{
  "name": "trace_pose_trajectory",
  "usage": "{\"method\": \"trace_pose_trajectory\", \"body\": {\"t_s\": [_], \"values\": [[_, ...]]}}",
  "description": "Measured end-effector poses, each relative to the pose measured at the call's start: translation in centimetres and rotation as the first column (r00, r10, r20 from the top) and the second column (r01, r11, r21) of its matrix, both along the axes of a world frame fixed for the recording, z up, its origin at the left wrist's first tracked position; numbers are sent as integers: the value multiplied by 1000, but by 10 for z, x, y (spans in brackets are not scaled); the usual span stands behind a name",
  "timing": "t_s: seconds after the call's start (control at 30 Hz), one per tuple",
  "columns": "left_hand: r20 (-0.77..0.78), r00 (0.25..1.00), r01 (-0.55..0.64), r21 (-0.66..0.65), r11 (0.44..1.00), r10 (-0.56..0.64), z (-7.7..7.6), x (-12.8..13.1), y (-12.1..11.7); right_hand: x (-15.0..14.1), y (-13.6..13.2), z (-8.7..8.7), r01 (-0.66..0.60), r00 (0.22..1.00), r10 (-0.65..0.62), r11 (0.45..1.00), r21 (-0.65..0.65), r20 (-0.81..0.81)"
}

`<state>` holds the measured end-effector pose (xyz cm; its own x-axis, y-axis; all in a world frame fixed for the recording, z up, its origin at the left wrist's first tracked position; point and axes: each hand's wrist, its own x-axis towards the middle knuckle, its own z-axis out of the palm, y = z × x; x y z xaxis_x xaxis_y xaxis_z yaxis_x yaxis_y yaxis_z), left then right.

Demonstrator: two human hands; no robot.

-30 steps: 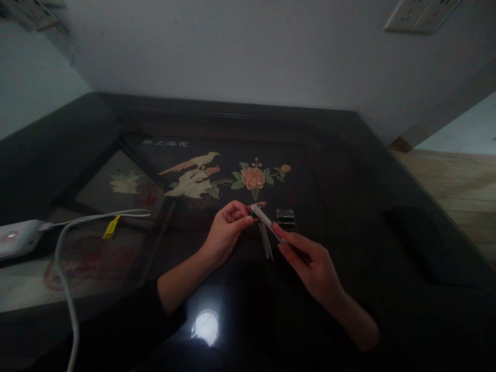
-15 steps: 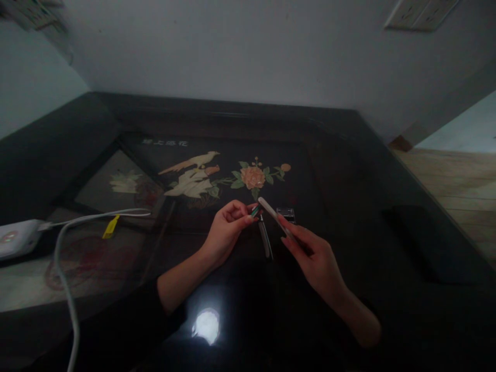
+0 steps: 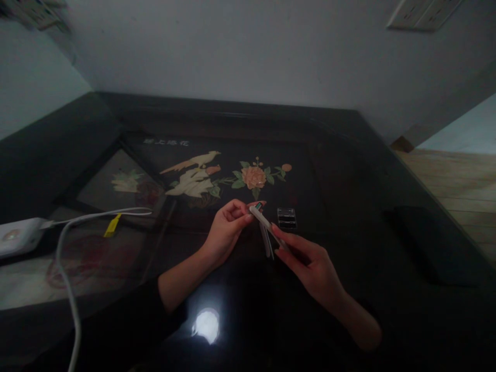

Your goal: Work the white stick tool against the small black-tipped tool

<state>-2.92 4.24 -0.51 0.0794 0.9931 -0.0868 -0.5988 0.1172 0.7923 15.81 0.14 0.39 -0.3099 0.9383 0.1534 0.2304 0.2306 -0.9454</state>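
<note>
My left hand (image 3: 229,227) is closed, thumb and fingertips pinching a small green-and-white piece (image 3: 258,206) too small to name. In my right hand (image 3: 310,258) a slim pale stick (image 3: 261,217) slants up and left, held between thumb and fingers. The stick's far end overlaps the small piece at the left fingertips; whether they touch, I cannot tell. Just below the fingertips shows a narrow pale-edged strip (image 3: 266,242), either an object or a reflection. A small clear case (image 3: 287,218) with dark slots lies on the table beyond my right fingers.
The glossy dark table (image 3: 341,170) bears a bird-and-flower picture (image 3: 194,181). At left are a white box-shaped device (image 3: 19,237), a white cable (image 3: 64,268) and a yellow tag (image 3: 112,226). A dark flat object (image 3: 430,245) lies at right. A wall (image 3: 232,51) stands behind.
My right hand has moved slightly left and down, bringing the stick's end over the small piece. More of the clear case now shows. My left hand stays nearly still.
</note>
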Motion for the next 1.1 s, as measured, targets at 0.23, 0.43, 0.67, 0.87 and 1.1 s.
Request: {"method": "trace_pose_trajectory", "body": {"t_s": [0.23,0.43,0.67,0.87,1.1], "values": [[28,1000,13,-27,1000,-12,2,2,0,4,7,-4,96,995,-97,995,24,39],[25,1000,16,-18,1000,-16,2,2,0,4,5,-7,100,992,-105,992,78,70],[31,999,13,-2,1000,-13,-2,0,0,0,-4,-4,8,998,-14,996,91,60],[40,999,26,-1,1000,-26,0,1,0,2,2,-4,54,998,-56,997,60,31],[40,999,8,-30,1000,-7,2,2,0,4,7,-5,106,990,-114,990,96,81]]}}
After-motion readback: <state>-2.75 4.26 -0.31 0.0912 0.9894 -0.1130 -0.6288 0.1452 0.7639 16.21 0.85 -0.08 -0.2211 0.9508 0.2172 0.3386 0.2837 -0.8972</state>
